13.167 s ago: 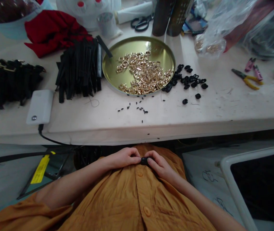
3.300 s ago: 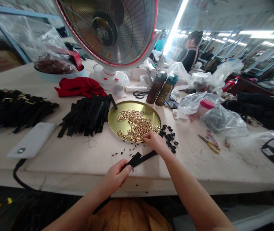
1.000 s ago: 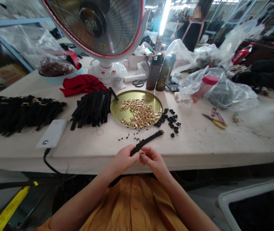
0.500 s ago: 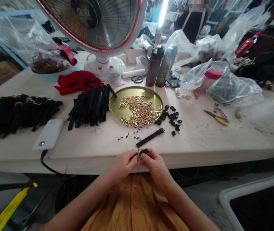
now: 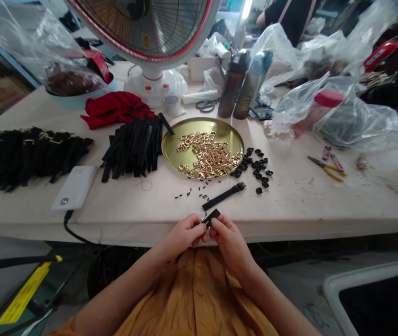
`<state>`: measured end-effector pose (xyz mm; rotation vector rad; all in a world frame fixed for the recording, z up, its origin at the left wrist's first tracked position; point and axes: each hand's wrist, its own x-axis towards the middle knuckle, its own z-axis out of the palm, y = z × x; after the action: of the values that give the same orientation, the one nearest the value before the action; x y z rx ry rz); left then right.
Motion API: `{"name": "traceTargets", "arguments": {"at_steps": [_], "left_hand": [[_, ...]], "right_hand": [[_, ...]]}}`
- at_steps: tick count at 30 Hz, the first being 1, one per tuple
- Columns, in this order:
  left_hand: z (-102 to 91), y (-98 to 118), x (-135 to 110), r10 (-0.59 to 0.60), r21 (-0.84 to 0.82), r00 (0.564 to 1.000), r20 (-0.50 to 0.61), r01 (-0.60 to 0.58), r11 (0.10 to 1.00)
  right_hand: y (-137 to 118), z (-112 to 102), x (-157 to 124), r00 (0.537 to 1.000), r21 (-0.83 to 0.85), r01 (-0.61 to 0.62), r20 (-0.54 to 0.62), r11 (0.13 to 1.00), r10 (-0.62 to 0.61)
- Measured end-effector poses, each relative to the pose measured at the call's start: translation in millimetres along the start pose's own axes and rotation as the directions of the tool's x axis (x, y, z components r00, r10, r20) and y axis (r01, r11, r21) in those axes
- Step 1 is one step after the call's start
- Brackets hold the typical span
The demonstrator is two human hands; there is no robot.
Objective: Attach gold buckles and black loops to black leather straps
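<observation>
A: Where is the short strap (image 5: pixel 212 217) recorded?

B: At the near edge of the worktop (image 5: pixel 289 205), above the lap. It is held between the left hand (image 5: pixel 184 235) and the right hand (image 5: pixel 229 239), with its free end tilted up and away.

A: State of the fingers?

B: The left fingers (image 5: pixel 199 231) are pressed together on the strap's lower end. The right fingers (image 5: pixel 217 226) are pinched on it just beside them. The two hands are touching. Whether a small metal piece sits at the pinch cannot be told.

A: What is noted nearby?

B: A buckled strap (image 5: pixel 224 196) is laid flat on the worktop just beyond the hands, gold end to the right. Behind it, a gold tray (image 5: pixel 174 144) is filled with buckles (image 5: pixel 211 156). Black loops (image 5: pixel 257 165) are scattered at its right rim, and a pile of black strips (image 5: pixel 134 145) is stacked at its left. Pliers (image 5: pixel 326 166) are seen well apart to the right.
</observation>
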<state>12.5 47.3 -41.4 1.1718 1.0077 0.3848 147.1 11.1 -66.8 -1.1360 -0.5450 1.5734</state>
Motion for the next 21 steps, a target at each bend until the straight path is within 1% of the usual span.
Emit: {"name": "traceTargets", "arguments": {"at_steps": [2,4,6,8,10,11,13,15,17,21], "left_hand": [[1.8,-1,1,0.005,-0.003,1.000,-0.011,-0.005,1.000],[3.5,-2,1,0.007,-0.014,1.000,-0.008,-0.007,1.000],[4.9,-2,0,-0.002,-0.039,1.000,0.005,0.002,0.999],[6.5,-1,-1,0.001,-0.036,1.000,0.011,0.000,0.999],[8.7,2,-3,0.036,0.022,0.999,-0.006,-0.036,0.999],[9.9,3,-4,0.062,0.066,0.998,-0.020,-0.060,0.996],[12.3,6,-7,0.116,0.152,0.993,-0.038,-0.109,0.982],[14.3,7,-9,0.149,0.188,0.988,-0.038,-0.140,0.972],[15.6,5,-10,0.151,0.181,0.988,-0.036,-0.142,0.973],[16.7,-1,-10,0.119,0.156,0.989,-0.089,-0.105,0.982]], "right_hand": [[2,0,1,0.997,0.126,-0.070,0.037,0.990,0.065],[4,-1,0,0.996,0.145,-0.081,0.049,0.986,0.075],[5,-1,-4,1.000,0.063,-0.019,0.021,0.998,0.018],[3,-1,-9,0.996,-0.085,0.083,-0.018,0.993,-0.085],[0,-2,-13,0.983,-0.232,0.170,-0.033,0.958,-0.182],[-2,-2,-14,0.978,-0.287,0.190,-0.025,0.939,-0.206],[-6,-2,-15,0.980,-0.339,0.190,0.006,0.921,-0.200],[-9,-3,-14,0.986,-0.334,0.169,0.047,0.927,-0.162],[-10,-4,-13,0.987,-0.311,0.161,0.077,0.937,-0.144],[-6,-6,-16,0.986,-0.308,0.163,0.072,0.938,-0.148]]}}
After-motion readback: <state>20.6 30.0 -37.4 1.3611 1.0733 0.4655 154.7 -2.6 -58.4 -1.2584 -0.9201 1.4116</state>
